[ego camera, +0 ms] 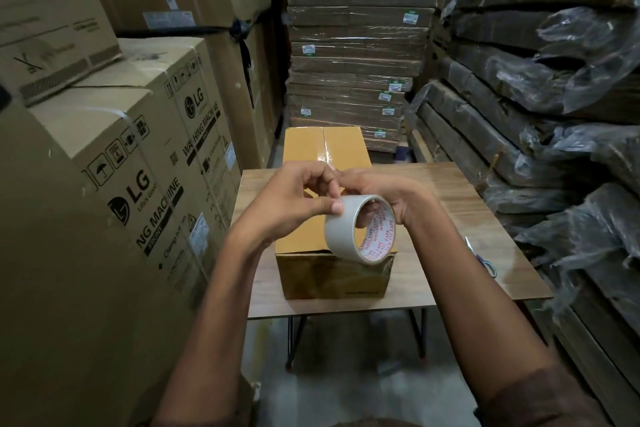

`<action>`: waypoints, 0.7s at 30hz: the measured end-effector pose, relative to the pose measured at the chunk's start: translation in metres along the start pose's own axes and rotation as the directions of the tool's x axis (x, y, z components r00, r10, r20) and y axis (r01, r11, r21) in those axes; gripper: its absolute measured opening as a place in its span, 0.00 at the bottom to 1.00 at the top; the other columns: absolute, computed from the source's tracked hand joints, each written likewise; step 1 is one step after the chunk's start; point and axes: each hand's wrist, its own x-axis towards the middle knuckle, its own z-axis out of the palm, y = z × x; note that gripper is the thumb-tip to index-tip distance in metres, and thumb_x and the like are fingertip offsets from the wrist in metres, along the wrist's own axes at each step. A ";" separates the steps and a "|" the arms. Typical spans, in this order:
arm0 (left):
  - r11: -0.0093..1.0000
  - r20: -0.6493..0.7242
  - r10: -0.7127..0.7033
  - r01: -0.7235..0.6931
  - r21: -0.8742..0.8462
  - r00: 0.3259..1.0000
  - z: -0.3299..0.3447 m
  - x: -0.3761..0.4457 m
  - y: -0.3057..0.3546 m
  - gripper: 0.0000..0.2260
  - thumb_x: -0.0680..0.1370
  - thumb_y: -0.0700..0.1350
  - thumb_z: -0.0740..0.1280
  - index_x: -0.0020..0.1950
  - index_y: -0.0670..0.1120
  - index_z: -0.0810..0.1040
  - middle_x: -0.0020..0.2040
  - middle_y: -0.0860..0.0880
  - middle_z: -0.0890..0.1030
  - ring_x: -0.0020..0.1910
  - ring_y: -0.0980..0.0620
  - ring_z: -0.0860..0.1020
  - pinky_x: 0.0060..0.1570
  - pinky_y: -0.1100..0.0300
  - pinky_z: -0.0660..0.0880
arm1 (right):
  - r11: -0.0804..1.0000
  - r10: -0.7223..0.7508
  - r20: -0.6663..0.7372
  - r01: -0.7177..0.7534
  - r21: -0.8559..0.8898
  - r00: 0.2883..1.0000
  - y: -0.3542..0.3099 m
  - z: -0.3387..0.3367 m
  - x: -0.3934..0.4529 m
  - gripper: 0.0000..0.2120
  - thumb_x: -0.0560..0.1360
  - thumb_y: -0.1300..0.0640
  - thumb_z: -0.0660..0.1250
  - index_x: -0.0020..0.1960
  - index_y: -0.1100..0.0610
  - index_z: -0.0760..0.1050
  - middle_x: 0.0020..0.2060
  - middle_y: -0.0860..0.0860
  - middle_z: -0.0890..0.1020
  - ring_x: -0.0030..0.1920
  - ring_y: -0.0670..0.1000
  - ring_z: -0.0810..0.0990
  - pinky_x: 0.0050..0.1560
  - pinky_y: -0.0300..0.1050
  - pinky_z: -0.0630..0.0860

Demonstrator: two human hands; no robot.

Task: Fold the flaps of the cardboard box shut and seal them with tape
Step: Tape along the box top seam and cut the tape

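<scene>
From the head camera, a cardboard box (332,215) sits lengthwise on a small wood-grain worktop (460,218), its top flaps folded flat and meeting along a centre seam. A glossy strip of tape (325,149) already runs along that seam at the far end; the near end of the seam is hidden behind the hands, so I cannot tell how far the strip reaches.

Both hands are raised just above the near half of the box, close together and touching. The right hand (384,194) holds a roll of tape (360,230) with its fingers curled through the core, which carries red lettering on white. The left hand (294,199) has its thumb pressed flat on the roll's outer face and its fingers curled in at the top of the roll, pinching there. The lower edge of the roll hangs right at the box's near top edge; whether it touches is unclear.

A pair of scissors (483,258) lies near the worktop's right edge, well apart from the box. Tall appliance cartons (145,163) stand to the left, a stack of wrapped flat packs (356,45) behind, and plastic-covered bundles (554,80) on the right.
</scene>
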 end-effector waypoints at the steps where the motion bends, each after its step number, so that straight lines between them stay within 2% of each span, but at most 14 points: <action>1: 0.999 -0.021 0.004 -0.005 -0.033 1.000 0.001 -0.001 -0.001 0.08 0.71 0.34 0.77 0.43 0.44 0.81 0.40 0.53 0.81 0.42 0.56 0.77 0.42 0.66 0.73 | 1.000 0.008 0.014 -0.008 0.013 1.000 0.000 0.001 0.000 0.20 0.80 0.41 0.64 0.37 0.53 0.80 0.30 0.55 0.70 0.23 0.47 0.66 0.23 0.37 0.63; 3: 0.997 -0.045 0.006 -0.009 -0.072 0.999 0.004 -0.004 -0.002 0.11 0.71 0.34 0.77 0.50 0.44 0.82 0.39 0.52 0.81 0.42 0.55 0.77 0.43 0.67 0.72 | 0.999 0.018 0.042 -0.019 0.029 0.999 0.001 0.001 -0.001 0.20 0.78 0.40 0.64 0.37 0.54 0.80 0.28 0.55 0.70 0.21 0.46 0.66 0.22 0.36 0.61; 5: 0.997 -0.036 -0.014 0.011 -0.077 0.999 0.004 -0.006 -0.003 0.17 0.72 0.36 0.77 0.59 0.47 0.83 0.39 0.53 0.82 0.43 0.53 0.77 0.46 0.64 0.73 | 1.000 0.025 0.082 -0.024 -0.013 0.996 0.002 0.000 -0.002 0.20 0.76 0.38 0.66 0.43 0.55 0.81 0.27 0.54 0.71 0.20 0.46 0.66 0.22 0.36 0.60; 7: 0.999 -0.025 -0.025 0.024 -0.021 0.999 0.003 -0.007 -0.003 0.14 0.73 0.36 0.76 0.56 0.48 0.86 0.42 0.55 0.85 0.47 0.51 0.80 0.49 0.55 0.76 | 0.999 0.024 0.124 -0.021 -0.026 0.992 0.006 0.000 0.002 0.23 0.75 0.36 0.69 0.53 0.57 0.78 0.31 0.54 0.70 0.25 0.48 0.66 0.24 0.38 0.60; 9: 1.000 -0.045 -0.016 0.018 0.025 0.999 0.005 -0.007 -0.004 0.09 0.74 0.37 0.75 0.51 0.48 0.88 0.45 0.54 0.86 0.51 0.50 0.82 0.52 0.50 0.78 | 0.999 0.030 0.158 -0.033 0.021 0.987 0.010 -0.002 0.004 0.26 0.73 0.34 0.69 0.54 0.58 0.78 0.31 0.53 0.71 0.26 0.47 0.67 0.24 0.37 0.60; 11: 1.000 -0.099 0.010 -0.007 0.031 0.995 0.010 -0.006 -0.002 0.07 0.74 0.36 0.74 0.49 0.47 0.88 0.44 0.54 0.86 0.47 0.59 0.81 0.48 0.62 0.74 | 0.994 0.029 0.177 -0.046 0.095 0.984 0.012 -0.005 0.005 0.25 0.74 0.36 0.69 0.53 0.58 0.77 0.29 0.52 0.71 0.22 0.44 0.68 0.23 0.36 0.60; 13: 0.996 -0.193 0.064 -0.050 0.076 0.979 0.020 -0.004 0.001 0.07 0.74 0.35 0.74 0.47 0.46 0.88 0.42 0.53 0.85 0.42 0.64 0.77 0.43 0.72 0.68 | 0.991 0.026 0.153 -0.045 0.124 0.988 0.011 -0.010 0.009 0.25 0.73 0.36 0.70 0.54 0.57 0.76 0.29 0.52 0.71 0.23 0.45 0.68 0.25 0.37 0.59; 16: 0.981 -0.378 0.135 -0.071 0.179 0.916 0.034 0.002 -0.002 0.09 0.73 0.36 0.74 0.43 0.50 0.87 0.42 0.56 0.84 0.45 0.61 0.76 0.44 0.71 0.67 | 0.979 0.025 0.090 -0.042 0.198 0.996 0.012 -0.014 0.014 0.25 0.72 0.35 0.73 0.51 0.56 0.73 0.34 0.54 0.68 0.31 0.50 0.66 0.37 0.45 0.51; 19: 0.963 -0.553 0.187 -0.042 0.265 0.812 0.047 0.009 -0.003 0.07 0.72 0.36 0.73 0.43 0.49 0.86 0.41 0.57 0.82 0.46 0.58 0.73 0.46 0.68 0.69 | 0.924 0.010 0.025 -0.019 0.382 1.000 0.016 -0.015 0.021 0.22 0.72 0.40 0.75 0.44 0.56 0.71 0.31 0.51 0.72 0.28 0.47 0.70 0.32 0.38 0.57; 21: 0.956 -0.632 0.221 -0.035 0.292 0.743 0.054 0.011 0.000 0.06 0.73 0.36 0.72 0.43 0.46 0.85 0.42 0.57 0.80 0.46 0.58 0.72 0.47 0.65 0.70 | 0.868 -0.023 -0.019 0.030 0.496 1.000 0.018 -0.010 0.020 0.20 0.70 0.42 0.78 0.44 0.55 0.74 0.36 0.51 0.71 0.35 0.47 0.68 0.39 0.41 0.55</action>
